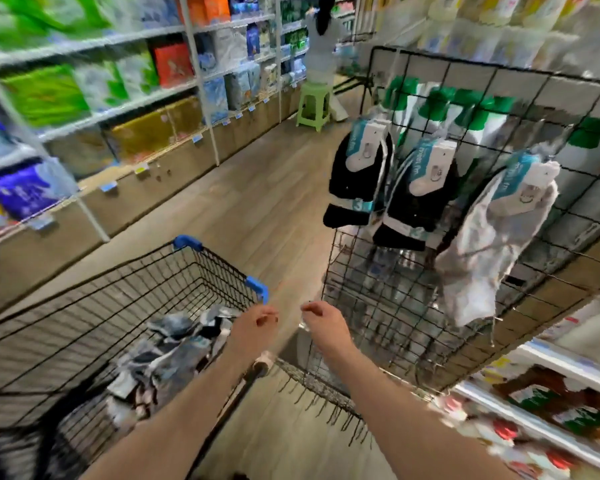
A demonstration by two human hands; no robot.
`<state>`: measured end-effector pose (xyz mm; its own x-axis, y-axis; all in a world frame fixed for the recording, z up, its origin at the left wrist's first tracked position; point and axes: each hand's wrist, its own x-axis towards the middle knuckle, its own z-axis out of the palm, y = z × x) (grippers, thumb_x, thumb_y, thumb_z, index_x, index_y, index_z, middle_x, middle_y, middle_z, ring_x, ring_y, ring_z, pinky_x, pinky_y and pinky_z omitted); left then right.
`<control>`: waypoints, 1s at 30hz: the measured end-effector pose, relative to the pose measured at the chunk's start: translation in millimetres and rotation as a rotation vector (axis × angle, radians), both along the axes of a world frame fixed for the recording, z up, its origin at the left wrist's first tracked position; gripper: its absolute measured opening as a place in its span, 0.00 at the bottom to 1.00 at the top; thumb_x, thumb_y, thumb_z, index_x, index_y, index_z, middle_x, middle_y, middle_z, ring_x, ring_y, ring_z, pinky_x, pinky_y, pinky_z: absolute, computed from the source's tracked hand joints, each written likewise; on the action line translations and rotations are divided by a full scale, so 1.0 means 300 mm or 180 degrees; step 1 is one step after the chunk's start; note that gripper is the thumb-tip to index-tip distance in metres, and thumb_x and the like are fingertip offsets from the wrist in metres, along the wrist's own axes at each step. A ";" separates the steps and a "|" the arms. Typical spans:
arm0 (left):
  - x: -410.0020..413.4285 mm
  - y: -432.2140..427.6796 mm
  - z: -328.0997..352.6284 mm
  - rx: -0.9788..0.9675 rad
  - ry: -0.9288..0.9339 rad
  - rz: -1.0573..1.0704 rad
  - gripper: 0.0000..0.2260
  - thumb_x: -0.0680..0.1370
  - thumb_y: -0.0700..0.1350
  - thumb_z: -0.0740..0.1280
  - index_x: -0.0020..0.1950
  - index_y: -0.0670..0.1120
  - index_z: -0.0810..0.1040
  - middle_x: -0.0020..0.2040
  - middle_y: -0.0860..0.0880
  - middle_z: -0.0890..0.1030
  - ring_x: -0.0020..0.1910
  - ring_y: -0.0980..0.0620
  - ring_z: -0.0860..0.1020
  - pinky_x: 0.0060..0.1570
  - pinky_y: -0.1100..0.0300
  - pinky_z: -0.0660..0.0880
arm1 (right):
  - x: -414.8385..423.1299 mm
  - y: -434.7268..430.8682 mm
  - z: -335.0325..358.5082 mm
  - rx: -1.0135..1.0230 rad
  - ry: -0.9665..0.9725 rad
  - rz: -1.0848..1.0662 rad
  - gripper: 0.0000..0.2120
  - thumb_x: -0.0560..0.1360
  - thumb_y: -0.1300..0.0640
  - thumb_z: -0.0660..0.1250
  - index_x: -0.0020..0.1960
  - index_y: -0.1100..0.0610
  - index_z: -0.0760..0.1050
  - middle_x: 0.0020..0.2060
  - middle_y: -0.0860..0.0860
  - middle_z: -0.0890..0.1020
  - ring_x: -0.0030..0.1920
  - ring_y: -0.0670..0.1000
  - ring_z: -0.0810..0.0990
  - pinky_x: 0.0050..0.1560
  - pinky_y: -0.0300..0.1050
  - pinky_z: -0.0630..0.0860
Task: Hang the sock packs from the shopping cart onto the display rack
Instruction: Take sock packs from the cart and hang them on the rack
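Head view: a shop aisle is running between stocked shelves, wood floor underfoot. The display rack [482, 188], a wire grid, is carrying three hung sock packs [361, 174] up where hooks reach. Remaining packs [174, 344] are lying heaped in the shopping cart [118, 289]. Left hand [257, 323] is hovering over the heap, fingers loosely curled, holding nothing; right hand [321, 320] likewise empty, beside the rack

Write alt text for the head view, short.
Two bare hands, left hand and right hand, hover empty between a shopping cart holding a pile of sock packs and a black wire display rack. Two black packs and one grey pack already hang there. Blurred store shelves line the aisle.
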<state>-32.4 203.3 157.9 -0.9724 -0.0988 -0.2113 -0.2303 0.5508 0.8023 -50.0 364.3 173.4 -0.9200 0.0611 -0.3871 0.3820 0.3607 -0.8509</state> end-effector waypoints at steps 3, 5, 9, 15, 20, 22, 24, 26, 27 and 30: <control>0.071 -0.210 -0.122 0.0222 -0.0353 0.0596 0.08 0.83 0.43 0.66 0.58 0.51 0.82 0.52 0.52 0.82 0.52 0.53 0.79 0.50 0.61 0.70 | -0.011 -0.233 -0.068 0.0166 -0.0036 0.0495 0.09 0.80 0.57 0.66 0.56 0.52 0.84 0.51 0.52 0.86 0.52 0.53 0.83 0.57 0.53 0.80; 0.095 -0.349 -0.216 0.0163 -0.0534 0.0824 0.07 0.82 0.44 0.65 0.50 0.55 0.81 0.51 0.51 0.84 0.53 0.49 0.81 0.52 0.58 0.73 | -0.025 -0.378 -0.106 0.0249 -0.0017 0.0698 0.09 0.79 0.56 0.66 0.56 0.52 0.83 0.53 0.52 0.85 0.55 0.54 0.82 0.60 0.53 0.78; 0.139 -0.583 -0.349 0.0320 -0.1010 0.1085 0.08 0.82 0.47 0.61 0.50 0.55 0.80 0.50 0.48 0.83 0.52 0.43 0.81 0.53 0.48 0.77 | -0.059 -0.635 -0.201 0.0168 -0.0378 0.1093 0.10 0.78 0.60 0.65 0.57 0.54 0.81 0.54 0.52 0.83 0.51 0.51 0.80 0.52 0.45 0.75; 0.102 -0.789 -0.484 0.0659 -0.1227 0.1589 0.09 0.84 0.45 0.63 0.61 0.51 0.81 0.55 0.51 0.83 0.44 0.57 0.79 0.37 0.64 0.71 | -0.151 -0.907 -0.379 0.0097 -0.1260 0.1035 0.12 0.81 0.61 0.62 0.63 0.55 0.77 0.51 0.51 0.79 0.51 0.53 0.80 0.57 0.54 0.79; -0.014 -0.879 -0.623 0.0717 -0.1437 0.1515 0.10 0.84 0.47 0.62 0.63 0.54 0.78 0.54 0.54 0.82 0.42 0.59 0.77 0.35 0.65 0.71 | -0.260 -1.053 -0.573 0.0102 -0.1678 0.0584 0.14 0.80 0.62 0.63 0.66 0.58 0.74 0.55 0.53 0.76 0.50 0.48 0.78 0.54 0.49 0.77; -0.075 -0.901 -0.682 0.0798 -0.1448 0.1425 0.12 0.84 0.49 0.62 0.66 0.54 0.78 0.57 0.54 0.81 0.47 0.56 0.78 0.41 0.64 0.73 | -0.300 -1.102 -0.704 0.0227 -0.1916 0.0424 0.18 0.80 0.59 0.63 0.69 0.59 0.71 0.57 0.53 0.74 0.56 0.54 0.77 0.54 0.46 0.74; -0.131 -0.916 -0.733 0.0859 -0.1526 0.1367 0.15 0.83 0.52 0.62 0.69 0.56 0.76 0.61 0.56 0.79 0.55 0.54 0.78 0.48 0.61 0.76 | -0.334 -1.128 -0.871 0.0276 -0.2218 0.0282 0.25 0.78 0.56 0.65 0.73 0.60 0.67 0.61 0.54 0.76 0.60 0.58 0.78 0.56 0.50 0.77; -0.169 -0.925 -0.788 0.0883 -0.1642 0.1247 0.17 0.84 0.51 0.61 0.72 0.55 0.74 0.65 0.53 0.78 0.62 0.50 0.77 0.58 0.55 0.76 | -0.348 -1.136 -1.056 0.0144 -0.2460 0.0158 0.24 0.77 0.52 0.68 0.69 0.61 0.70 0.59 0.56 0.80 0.57 0.57 0.80 0.55 0.50 0.79; -0.181 -0.926 -0.812 0.0870 -0.1696 0.1175 0.18 0.84 0.49 0.61 0.74 0.52 0.73 0.66 0.50 0.78 0.64 0.49 0.77 0.61 0.55 0.74 | -0.348 -1.136 -1.114 0.0060 -0.2473 0.0103 0.20 0.77 0.52 0.68 0.65 0.61 0.73 0.54 0.54 0.81 0.54 0.54 0.81 0.53 0.48 0.79; -0.188 -0.921 -0.853 0.0730 -0.1680 0.1104 0.19 0.84 0.52 0.63 0.74 0.48 0.73 0.67 0.45 0.80 0.65 0.45 0.78 0.66 0.47 0.75 | -0.330 -1.147 -1.106 -0.0053 -0.2518 -0.0347 0.26 0.70 0.50 0.75 0.64 0.61 0.75 0.54 0.57 0.83 0.51 0.57 0.83 0.53 0.53 0.83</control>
<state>-88.9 -72.9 -97.8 -0.6530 -0.2829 -0.7026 -0.7566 0.2032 0.6215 -149.2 20.0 -158.3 -0.3614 0.1234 -0.9242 0.9070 0.2763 -0.3178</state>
